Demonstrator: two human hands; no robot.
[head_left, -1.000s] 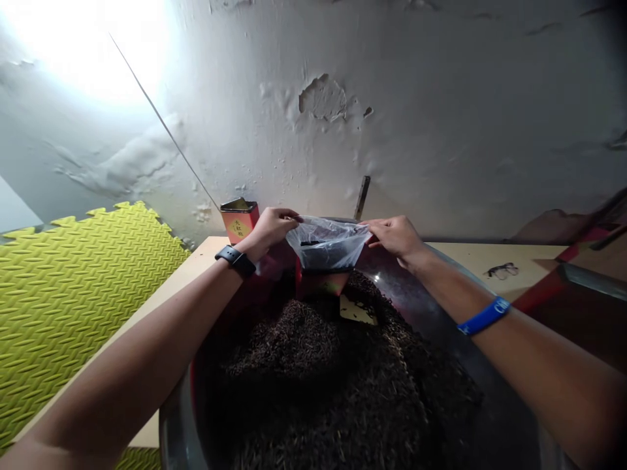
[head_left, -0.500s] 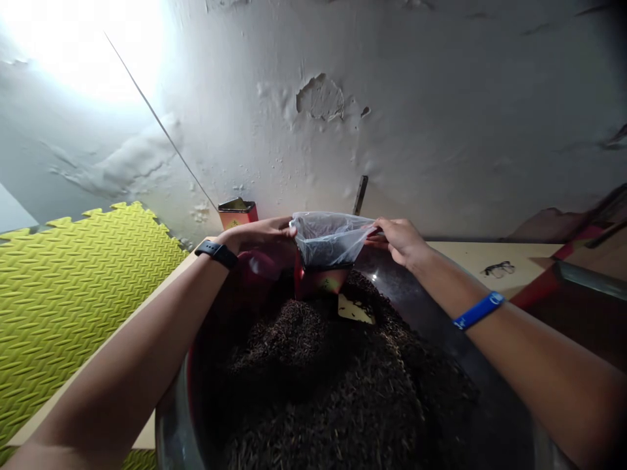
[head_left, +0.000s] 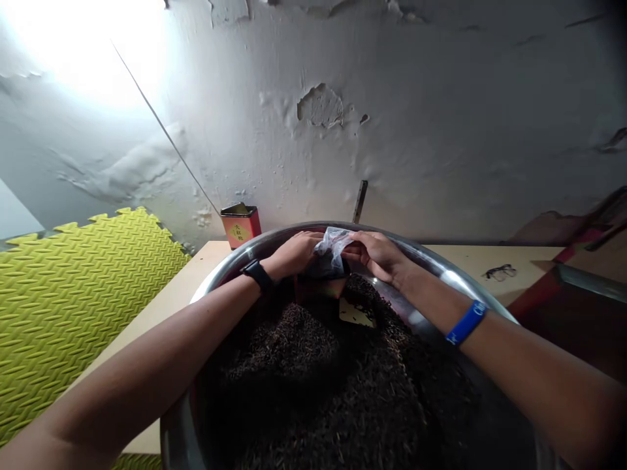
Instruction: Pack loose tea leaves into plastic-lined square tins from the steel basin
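Between my two hands a clear plastic bag [head_left: 335, 245] is bunched together, its lower part inside a red tin [head_left: 318, 288]. My left hand [head_left: 296, 252] is closed on the bag's left side, fingertips partly hidden. On the other side my right hand [head_left: 376, 253] pinches the bag's top edge. The tin stands among dark loose tea leaves [head_left: 313, 365] in a large metal basin [head_left: 450, 277]. A flat gold-coloured lid [head_left: 356, 313], sprinkled with leaves, lies just right of the tin.
A second red tin [head_left: 241, 225] stands on the wooden table [head_left: 169, 287] behind the basin at left. Glasses [head_left: 499, 271] lie at right, near a large red box [head_left: 558, 294]. Yellow foam mat [head_left: 88, 281] covers the left side. A peeling wall [head_left: 421, 143] rises behind.
Both hands have come closer together. The bag's mouth, spread wide half a second ago, is now gathered and crumpled over the tin.
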